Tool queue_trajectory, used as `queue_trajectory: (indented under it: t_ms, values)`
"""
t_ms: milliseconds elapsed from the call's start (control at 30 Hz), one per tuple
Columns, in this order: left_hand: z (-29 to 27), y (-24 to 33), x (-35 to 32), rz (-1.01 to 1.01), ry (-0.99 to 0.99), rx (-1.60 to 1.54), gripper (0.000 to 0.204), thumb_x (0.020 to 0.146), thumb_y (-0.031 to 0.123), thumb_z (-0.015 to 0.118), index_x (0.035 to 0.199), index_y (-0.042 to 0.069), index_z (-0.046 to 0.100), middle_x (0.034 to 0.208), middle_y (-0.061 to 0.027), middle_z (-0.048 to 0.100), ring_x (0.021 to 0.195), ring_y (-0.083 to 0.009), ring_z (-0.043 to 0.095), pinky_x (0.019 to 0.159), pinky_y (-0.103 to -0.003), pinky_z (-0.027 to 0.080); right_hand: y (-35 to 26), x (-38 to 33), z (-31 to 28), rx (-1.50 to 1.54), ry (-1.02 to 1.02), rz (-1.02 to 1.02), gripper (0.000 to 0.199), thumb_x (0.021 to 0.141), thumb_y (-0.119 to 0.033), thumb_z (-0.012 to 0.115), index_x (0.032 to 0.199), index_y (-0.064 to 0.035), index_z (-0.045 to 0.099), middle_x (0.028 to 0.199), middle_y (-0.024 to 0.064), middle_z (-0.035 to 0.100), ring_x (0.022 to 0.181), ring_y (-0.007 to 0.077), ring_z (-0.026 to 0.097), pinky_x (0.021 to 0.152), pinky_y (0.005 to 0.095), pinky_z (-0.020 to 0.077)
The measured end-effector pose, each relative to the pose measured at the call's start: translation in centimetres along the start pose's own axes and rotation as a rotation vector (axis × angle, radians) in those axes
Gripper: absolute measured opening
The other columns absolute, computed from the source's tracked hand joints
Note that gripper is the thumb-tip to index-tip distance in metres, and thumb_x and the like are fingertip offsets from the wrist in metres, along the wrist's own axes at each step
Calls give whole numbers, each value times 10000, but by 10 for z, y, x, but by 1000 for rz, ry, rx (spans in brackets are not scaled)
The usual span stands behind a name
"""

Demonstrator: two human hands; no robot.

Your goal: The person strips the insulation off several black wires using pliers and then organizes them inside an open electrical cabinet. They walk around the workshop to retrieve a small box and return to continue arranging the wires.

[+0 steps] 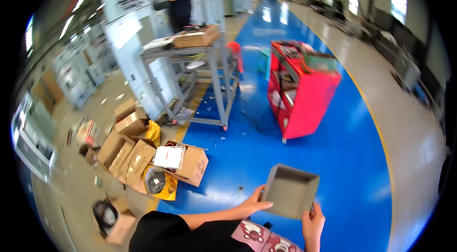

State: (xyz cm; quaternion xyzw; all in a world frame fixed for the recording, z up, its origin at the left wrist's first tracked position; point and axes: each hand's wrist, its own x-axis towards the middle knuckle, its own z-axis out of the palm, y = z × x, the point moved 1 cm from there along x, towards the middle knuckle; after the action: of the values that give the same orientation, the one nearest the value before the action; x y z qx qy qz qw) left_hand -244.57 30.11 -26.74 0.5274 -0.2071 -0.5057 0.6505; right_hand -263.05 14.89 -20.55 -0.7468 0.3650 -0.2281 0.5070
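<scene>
A small open grey box (289, 191) with bare inside walls hangs above the blue floor, tilted so its opening faces me. My left hand (251, 204) grips its left lower edge, thumb on the rim. My right hand (312, 223) holds the lower right corner from below. A patterned red and white cloth (264, 238) shows at the bottom edge under my arms.
Several cardboard boxes (135, 154) and cable coils (155, 181) lie on the floor at left. A grey metal trolley frame (200, 80) stands ahead, a red tool cart (300, 92) to its right. A person in black (181, 0) stands far back by grey cabinets.
</scene>
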Motion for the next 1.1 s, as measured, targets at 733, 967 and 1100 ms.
queue_trajectory:
  t_ms: [733, 967, 1100]
  values:
    - [287, 89, 654, 152, -305, 159, 986, 839, 344, 705, 1481, -15, 48, 1439, -213, 298, 1332, -289, 339, 1064, -378, 324, 145, 534, -351, 73, 342, 6, 412, 913, -20, 558, 1295, 98, 459, 1179, 216, 600, 1031, 249, 597, 884, 346, 488]
    - [371, 81, 842, -48, -84, 119, 1012, 826, 424, 703, 1483, -9, 67, 1373, -219, 365, 1238, -255, 432, 949, -332, 418, 180, 737, -479, 82, 181, -28, 351, 898, -16, 581, 1231, 84, 532, 1141, 198, 626, 1021, 242, 611, 901, 350, 486]
    - [419, 99, 922, 33, 36, 74, 1044, 807, 455, 715, 1492, 17, 60, 1356, -210, 390, 1183, -252, 471, 864, -338, 449, 189, 845, -547, 94, 56, -83, 331, 881, -16, 607, 1201, 61, 565, 1103, 173, 646, 1000, 220, 619, 890, 338, 492]
